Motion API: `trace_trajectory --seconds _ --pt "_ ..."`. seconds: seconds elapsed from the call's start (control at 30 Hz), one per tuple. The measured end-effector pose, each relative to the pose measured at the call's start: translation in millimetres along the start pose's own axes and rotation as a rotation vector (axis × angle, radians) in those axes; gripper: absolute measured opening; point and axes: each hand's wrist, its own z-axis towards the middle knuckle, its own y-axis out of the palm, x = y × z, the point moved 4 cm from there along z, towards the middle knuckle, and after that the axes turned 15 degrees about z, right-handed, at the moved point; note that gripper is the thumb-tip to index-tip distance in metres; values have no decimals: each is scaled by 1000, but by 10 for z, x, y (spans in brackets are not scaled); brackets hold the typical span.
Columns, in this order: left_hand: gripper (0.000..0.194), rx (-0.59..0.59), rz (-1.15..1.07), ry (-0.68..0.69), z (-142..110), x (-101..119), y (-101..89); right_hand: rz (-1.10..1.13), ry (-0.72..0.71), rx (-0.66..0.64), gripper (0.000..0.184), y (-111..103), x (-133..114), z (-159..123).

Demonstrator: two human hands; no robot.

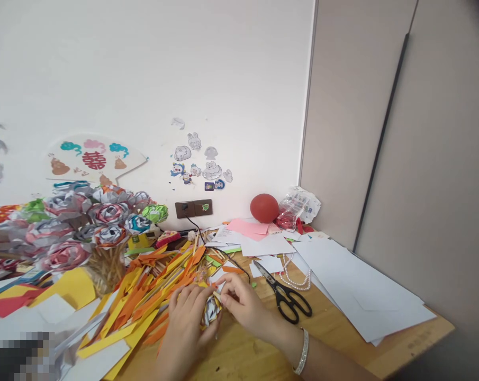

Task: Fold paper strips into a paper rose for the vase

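Note:
A small paper flower point(211, 311) with silvery-white and yellow folds is held low over the table. My left hand point(188, 317) is closed around its left side, fingers bent over the top and thumb below. My right hand point(241, 302) pinches a short pale stick point(217, 296) at the flower's upper edge. Much of the flower is hidden by my fingers. Just right of my right hand lies a pair of black-handled scissors point(289, 301), blades slightly apart. Orange and yellow paper strips point(144, 293) are heaped to the left of my hands.
Many finished paper flowers point(110, 213) stand at the left. White paper sheets point(362, 296) lie at the right near the table edge. A pearl string point(297, 283), pink paper point(247, 228), red balloon point(264, 208) and a black cable point(235, 262) are behind my hands.

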Motion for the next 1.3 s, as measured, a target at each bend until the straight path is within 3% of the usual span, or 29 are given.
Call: trace_trajectory --seconds 0.17,0.33,0.43,0.5,0.7,0.77,0.83,0.93,1.03,1.13,1.3 --pt "23 66 48 21 3 8 -13 -180 -35 118 2 21 65 -23" --pt "19 151 103 5 10 41 -92 -573 -256 93 12 97 -34 -76" --pt "17 184 118 8 26 72 -135 -684 -298 69 16 151 -83 -100" --pt "16 211 122 -1 36 86 -157 -593 -230 114 15 149 -77 -92" --pt "16 248 116 -11 41 103 -182 27 80 213 7 116 121 -34" --pt "16 244 113 -10 40 105 -187 56 98 217 5 112 141 -40" --pt "16 255 105 -4 43 110 -202 -118 -2 220 5 108 76 -64" --pt "16 277 109 4 52 118 -229 -570 -214 183 13 152 -72 -116" --pt "17 278 122 8 59 121 -240 -909 -331 133 18 208 -122 -142" --pt "16 275 117 10 52 117 -237 -1063 -406 108 20 234 -96 -142" --pt "15 273 119 3 39 110 -229 -1099 -446 89 22 236 -43 -145"
